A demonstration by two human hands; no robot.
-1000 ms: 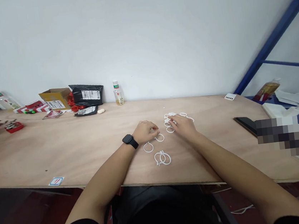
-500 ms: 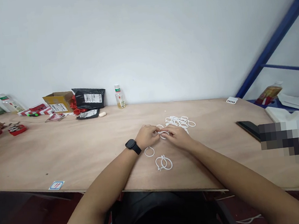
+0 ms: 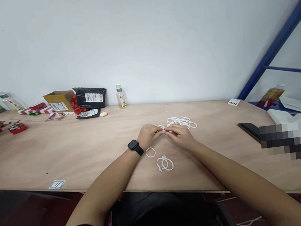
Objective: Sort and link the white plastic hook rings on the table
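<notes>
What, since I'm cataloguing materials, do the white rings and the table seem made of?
White rings: probably plastic, fairly smooth, judging by their even white colour and small moulded-looking tabs.
Table: wood or wood-look board, dull finish; pale brown with soft grain-like streaks.

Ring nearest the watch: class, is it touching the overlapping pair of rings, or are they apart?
Apart. The head view shows bare tabletop between the ring and the pair.

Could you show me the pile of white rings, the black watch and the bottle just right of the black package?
Pile of white rings (image 3: 178, 121): head view, mid-pile.
Black watch (image 3: 133, 145): head view, on its dark face.
Bottle (image 3: 121, 98): head view, mid-body.
</notes>
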